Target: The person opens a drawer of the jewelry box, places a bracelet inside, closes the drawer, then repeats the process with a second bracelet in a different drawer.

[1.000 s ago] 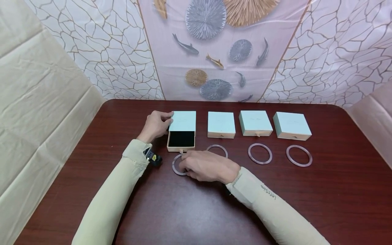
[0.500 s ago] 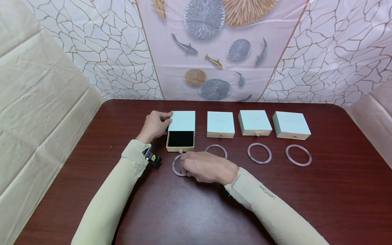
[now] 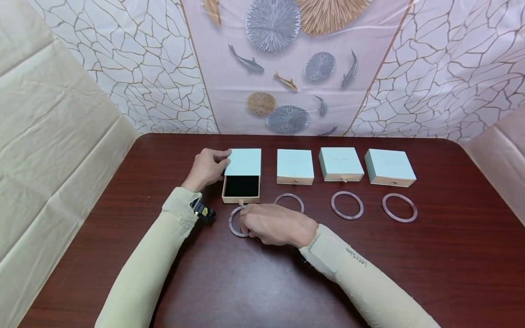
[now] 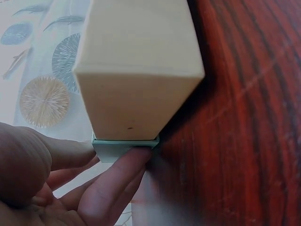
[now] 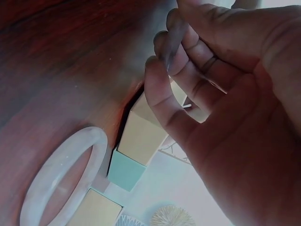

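Observation:
In the head view my left hand (image 3: 205, 169) holds the left side of the leftmost pale mint jewelry box (image 3: 244, 161). Its cream drawer (image 3: 241, 199) is pulled out toward me, showing a black lining. Thumb and fingers grip the mint sleeve (image 4: 109, 151) in the left wrist view, with the drawer jutting from it. My right hand (image 3: 279, 224) pinches the right side of a pale purple bangle (image 3: 232, 226) just in front of that drawer. In the right wrist view this bangle (image 5: 174, 44) appears nearly edge-on between the fingers, and much of it is hidden.
Three closed mint boxes (image 3: 295, 164), (image 3: 341, 160), (image 3: 390, 165) stand in a row to the right. Before them lie three more bangles (image 3: 290, 196), (image 3: 347, 194), (image 3: 399, 197), the nearest partly behind my right hand. A patterned cloth (image 3: 287, 82) hangs behind the dark wooden table (image 3: 451, 255).
The bangle at my right hand has shifted very slightly left and toward me, the hand moving slightly with it. My left hand stays on the box.

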`<state>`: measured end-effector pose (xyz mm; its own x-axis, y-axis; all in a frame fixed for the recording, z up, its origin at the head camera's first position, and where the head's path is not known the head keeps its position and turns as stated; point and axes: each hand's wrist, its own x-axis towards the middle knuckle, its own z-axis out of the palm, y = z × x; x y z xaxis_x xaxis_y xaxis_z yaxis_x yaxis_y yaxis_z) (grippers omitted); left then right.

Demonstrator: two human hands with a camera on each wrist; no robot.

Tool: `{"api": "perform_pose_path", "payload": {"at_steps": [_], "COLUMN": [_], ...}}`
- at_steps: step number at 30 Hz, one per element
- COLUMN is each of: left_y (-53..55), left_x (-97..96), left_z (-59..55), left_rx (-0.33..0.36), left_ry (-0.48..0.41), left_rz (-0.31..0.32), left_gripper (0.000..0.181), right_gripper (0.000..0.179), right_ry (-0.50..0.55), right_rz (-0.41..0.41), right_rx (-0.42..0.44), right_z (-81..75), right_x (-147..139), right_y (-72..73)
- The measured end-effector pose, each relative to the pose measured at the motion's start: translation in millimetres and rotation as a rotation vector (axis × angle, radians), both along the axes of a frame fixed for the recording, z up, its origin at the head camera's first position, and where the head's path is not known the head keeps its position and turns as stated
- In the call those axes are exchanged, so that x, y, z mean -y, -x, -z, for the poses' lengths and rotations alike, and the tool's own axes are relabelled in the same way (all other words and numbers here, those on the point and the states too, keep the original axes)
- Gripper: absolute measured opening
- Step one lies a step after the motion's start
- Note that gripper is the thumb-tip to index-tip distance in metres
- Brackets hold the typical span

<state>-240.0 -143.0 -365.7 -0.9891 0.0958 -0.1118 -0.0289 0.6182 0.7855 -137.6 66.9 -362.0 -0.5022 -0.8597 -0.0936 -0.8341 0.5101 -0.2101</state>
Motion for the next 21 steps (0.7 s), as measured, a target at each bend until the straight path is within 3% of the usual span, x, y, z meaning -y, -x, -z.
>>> {"api": "perform_pose_path", "payload": {"at_steps": [21], "left_y": [2.3], "left_x": [1.4], "left_z": [3.8], "left_rx": [-0.008], "left_ry": [-0.025], "left_rz": [0.010], "left_gripper": [0.040], "right_gripper": [0.026], "right_ry": [0.021], "right_rz": [-0.013], "right_rx": [-0.003], "right_z": [-6.4], "right_x": [2.3], "right_y": [0.7]}}
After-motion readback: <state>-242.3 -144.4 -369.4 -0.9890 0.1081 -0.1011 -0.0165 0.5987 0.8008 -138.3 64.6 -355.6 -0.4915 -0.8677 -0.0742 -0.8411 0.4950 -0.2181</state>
